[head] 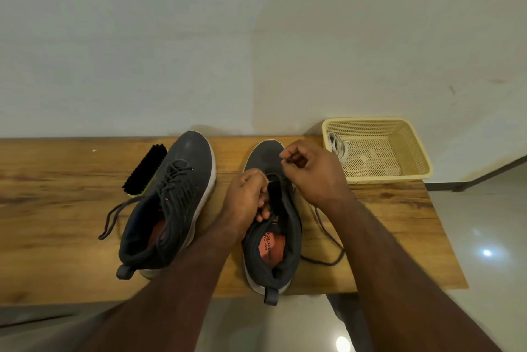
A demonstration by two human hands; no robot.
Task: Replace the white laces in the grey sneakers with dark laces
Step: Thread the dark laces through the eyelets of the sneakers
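Both your hands sit on the right sneaker [271, 226]: left hand [245, 195] curled round the tongue, right hand [308, 169] pinching the dark lace [328, 240] — limp, light, so hold near the tip. Shoe's long axis runs away from you, toe fwd, heel twd you.

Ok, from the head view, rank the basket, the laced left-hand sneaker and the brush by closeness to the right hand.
From the right hand:
1. Basket, just to its right.
2. Laced sneaker, to its left past the left hand.
3. Brush, farthest left, behind that sneaker.
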